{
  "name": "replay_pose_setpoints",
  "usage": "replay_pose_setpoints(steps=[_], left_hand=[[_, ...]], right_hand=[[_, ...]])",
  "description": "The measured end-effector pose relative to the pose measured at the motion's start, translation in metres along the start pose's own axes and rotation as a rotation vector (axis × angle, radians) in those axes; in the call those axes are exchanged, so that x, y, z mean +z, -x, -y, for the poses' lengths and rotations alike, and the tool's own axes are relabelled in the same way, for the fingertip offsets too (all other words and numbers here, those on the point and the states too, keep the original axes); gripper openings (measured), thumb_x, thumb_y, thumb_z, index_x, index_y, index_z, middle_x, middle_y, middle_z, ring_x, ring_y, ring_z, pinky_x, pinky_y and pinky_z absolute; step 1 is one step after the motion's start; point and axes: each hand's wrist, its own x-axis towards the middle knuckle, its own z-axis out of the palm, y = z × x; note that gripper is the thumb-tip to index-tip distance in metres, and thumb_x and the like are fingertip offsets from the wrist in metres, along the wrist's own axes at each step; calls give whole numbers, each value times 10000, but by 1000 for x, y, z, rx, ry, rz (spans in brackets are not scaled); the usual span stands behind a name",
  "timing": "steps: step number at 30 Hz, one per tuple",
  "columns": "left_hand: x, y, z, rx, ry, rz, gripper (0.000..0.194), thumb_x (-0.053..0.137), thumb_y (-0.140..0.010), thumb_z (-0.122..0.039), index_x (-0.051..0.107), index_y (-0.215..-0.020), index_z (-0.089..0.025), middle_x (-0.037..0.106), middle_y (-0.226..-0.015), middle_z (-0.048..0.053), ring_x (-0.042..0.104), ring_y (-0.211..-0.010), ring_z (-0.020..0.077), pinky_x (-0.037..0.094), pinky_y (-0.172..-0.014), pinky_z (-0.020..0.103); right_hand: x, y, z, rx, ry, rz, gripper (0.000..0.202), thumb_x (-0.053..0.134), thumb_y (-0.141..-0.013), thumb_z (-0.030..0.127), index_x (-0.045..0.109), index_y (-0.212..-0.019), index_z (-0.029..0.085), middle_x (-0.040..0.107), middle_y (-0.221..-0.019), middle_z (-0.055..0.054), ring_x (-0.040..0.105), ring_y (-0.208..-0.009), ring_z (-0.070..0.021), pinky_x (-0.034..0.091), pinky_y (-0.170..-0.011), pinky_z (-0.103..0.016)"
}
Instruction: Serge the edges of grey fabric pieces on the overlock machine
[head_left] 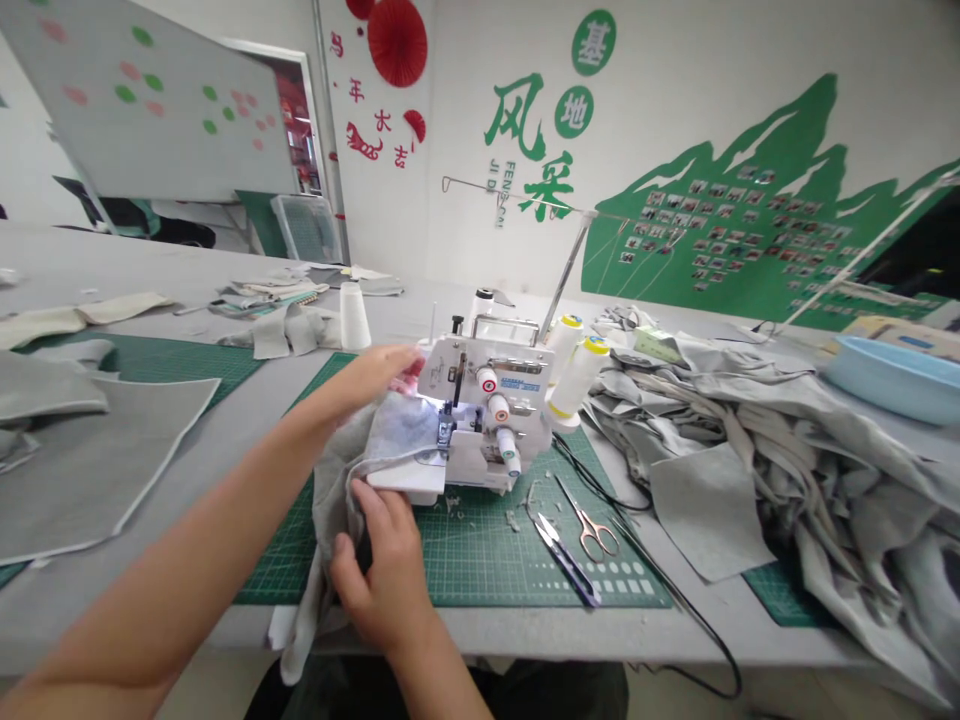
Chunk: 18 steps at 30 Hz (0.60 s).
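Note:
A white overlock sewing machine (487,400) stands on a green cutting mat, its lamp lit. Grey fabric (405,425) lies on its bed at the presser foot and hangs down over the left side. My left hand (406,368) reaches to the back left of the machine, above the fabric's far part; its fingers are blurred and partly hidden. Near the front corner of the bed, my right hand (386,560) has the fabric's edge between thumb and fingers.
Thread snips (568,562) and scissors (592,530) lie right of the machine, beside black cables. Thread cones (577,380) stand behind it, another cone (354,318) to the left. Grey cloth (705,500) is heaped at right near a blue basin (900,378); more fabric (112,455) lies left.

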Motion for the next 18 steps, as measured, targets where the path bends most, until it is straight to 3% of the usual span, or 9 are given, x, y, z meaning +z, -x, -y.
replay_pose_setpoints(steps=[2, 6, 11, 18], left_hand=[[6, -13, -8, 5, 78, 25, 556, 580, -822, -686, 684, -964, -158, 744, -1035, 140, 672, -1042, 273, 529, -909, 391], [22, -28, -21, -44, 194, 160, 707, 525, -789, -820, 725, -986, -171, 753, -1090, 157, 659, -1130, 333, 522, -944, 437], [28, -30, -27, -95, 309, 238, 642, 578, -828, -744, 719, -1063, -164, 750, -1130, 148, 678, -1120, 321, 539, -939, 442], [28, -31, -27, -107, 380, 248, 542, 689, -804, -628, 716, -1026, -134, 771, -1030, 147, 726, -967, 297, 575, -853, 410]], right_hand=[[-2, 0, 1, -14, 15, 14, 599, 546, -827, 175, 510, -1425, 170, 635, -1298, -121, 587, -1225, -246, 514, -1056, -412], [-5, -1, 1, -24, 49, 92, 673, 574, -825, 196, 458, -1488, 196, 591, -1349, -120, 553, -1270, -265, 494, -1077, -417], [-5, -2, 1, -13, 142, 174, 710, 642, -815, 237, 459, -1500, 272, 540, -1394, -115, 525, -1294, -303, 484, -1074, -461], [-4, -1, 1, 8, 157, 187, 777, 647, -799, 247, 398, -1534, 200, 557, -1416, -129, 508, -1319, -312, 471, -1098, -470]])
